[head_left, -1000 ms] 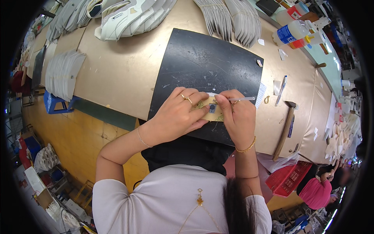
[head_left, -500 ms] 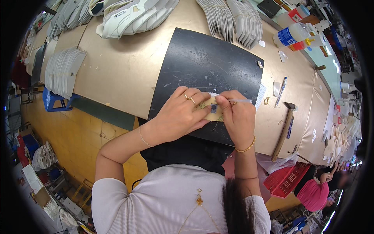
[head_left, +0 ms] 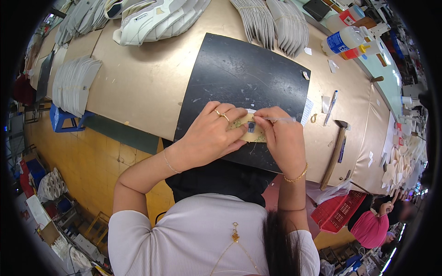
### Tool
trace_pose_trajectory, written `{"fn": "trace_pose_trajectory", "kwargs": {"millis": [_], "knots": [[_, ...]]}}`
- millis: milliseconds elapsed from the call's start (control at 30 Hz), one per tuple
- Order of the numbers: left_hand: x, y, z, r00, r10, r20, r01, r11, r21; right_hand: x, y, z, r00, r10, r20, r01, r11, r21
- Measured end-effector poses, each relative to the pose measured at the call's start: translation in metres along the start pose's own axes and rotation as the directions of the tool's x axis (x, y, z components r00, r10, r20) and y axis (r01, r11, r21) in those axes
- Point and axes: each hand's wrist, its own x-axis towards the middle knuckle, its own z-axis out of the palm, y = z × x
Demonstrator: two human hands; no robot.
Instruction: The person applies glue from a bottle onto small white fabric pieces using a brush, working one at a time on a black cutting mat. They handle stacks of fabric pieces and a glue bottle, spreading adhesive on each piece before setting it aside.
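Note:
Low on the black mat (head_left: 244, 69) lies a small pale yellow piece (head_left: 258, 137) with a dark rectangular patch (head_left: 251, 127) and loose threads at its near edge. My left hand (head_left: 207, 135) grips the piece from its left, thumb beside the patch and fingers bent over the far side. At the right side of the piece, my right hand (head_left: 286, 140) is closed in a pinch around a thin whitish stick (head_left: 289, 119), whose outer end is smeared by motion. The stick's tip is hidden by my fingers. A bit of white shows at the piece's far edge.
Stacks of pale shoe parts (head_left: 161, 20) and banded grey pieces (head_left: 287, 27) stand at the back. To the right lie a hammer (head_left: 334, 156), a pen (head_left: 331, 108) and a rubber band (head_left: 314, 118). Bottles (head_left: 343, 40) stand far right, above a red basket (head_left: 338, 211).
My right hand has shifted slightly to the right, its wrist turning outward, and the stick in it has swung and blurred. My left hand stays nearly in place on the piece.

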Motion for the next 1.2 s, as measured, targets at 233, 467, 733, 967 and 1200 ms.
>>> {"fn": "trace_pose_trajectory", "kwargs": {"millis": [233, 467, 733, 967, 1200], "knots": [[0.000, 0.002, 0.001, 1.000, -0.009, -0.018, 0.009, 1.000, 0.004, 0.002, 0.003, 0.013, 0.994, 0.047, -0.095, -0.049, 0.998, -0.028], [0.001, 0.001, 0.001, 1.000, 0.010, 0.004, -0.010, 1.000, 0.027, 0.000, 0.001, 0.011, 0.997, -0.047, -0.058, 0.044, 0.997, -0.062], [0.007, -0.015, 0.002, 0.988, -0.157, -0.007, 0.150, 0.956, -0.252, -0.024, 0.010, -0.003, 0.857, 0.161, -0.490, 0.048, 0.921, 0.386], [0.033, -0.063, -0.002, 0.946, -0.140, -0.292, 0.121, 0.989, -0.083, -0.035, 0.010, -0.020, 0.789, 0.210, -0.577, 0.119, 0.869, 0.480], [0.005, -0.023, -0.006, 0.994, -0.070, -0.087, 0.056, 0.986, -0.155, -0.041, 0.015, -0.019, 0.791, 0.226, -0.569, 0.068, 0.892, 0.448]]}}
